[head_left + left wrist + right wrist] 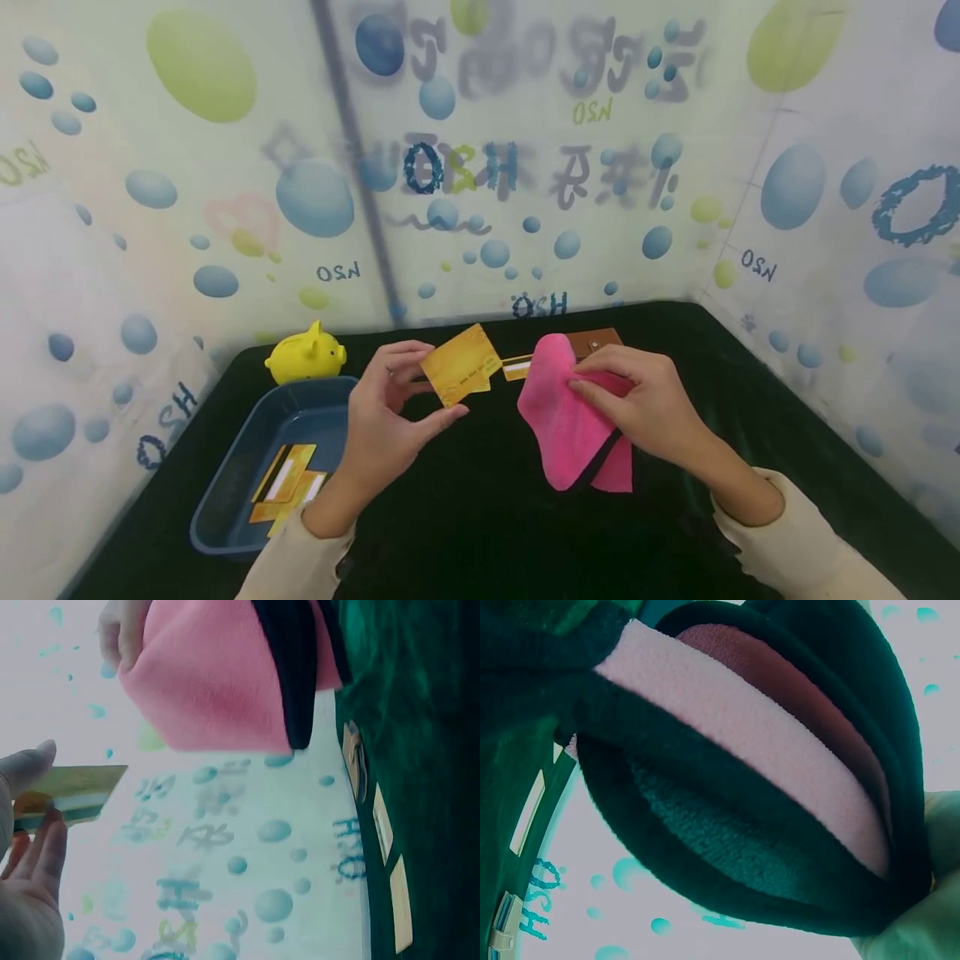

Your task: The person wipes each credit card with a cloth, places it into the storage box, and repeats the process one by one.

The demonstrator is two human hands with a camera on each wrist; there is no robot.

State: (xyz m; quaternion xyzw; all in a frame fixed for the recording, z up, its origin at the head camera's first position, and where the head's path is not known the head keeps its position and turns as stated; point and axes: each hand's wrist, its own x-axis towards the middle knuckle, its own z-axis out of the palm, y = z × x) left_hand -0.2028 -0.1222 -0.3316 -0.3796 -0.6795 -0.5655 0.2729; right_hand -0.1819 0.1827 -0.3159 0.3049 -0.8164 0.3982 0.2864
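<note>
My left hand [393, 421] holds a gold bank card [459, 362] between thumb and fingers, raised above the table. To its right, my right hand [647, 400] pinches a pink cloth [558, 417] with black edging, which hangs down in folds. A small gap separates card and cloth. In the left wrist view the card [82, 787] is seen nearly edge-on, lower than the cloth [217, 675]. The right wrist view is mostly filled by the cloth's folded underside [757, 757], dark with pink bands; my right hand [915, 915] shows only at the edge.
A blue tray [225, 492] on the left contains several gold cards [288, 479]. Behind it sits a yellow piggy bank [306, 357]. Farther back lie a brown wallet [595, 340] and two more cards, one with a white strip [516, 368]. Patterned curtains [480, 167] surround the dark green tablecloth [450, 533].
</note>
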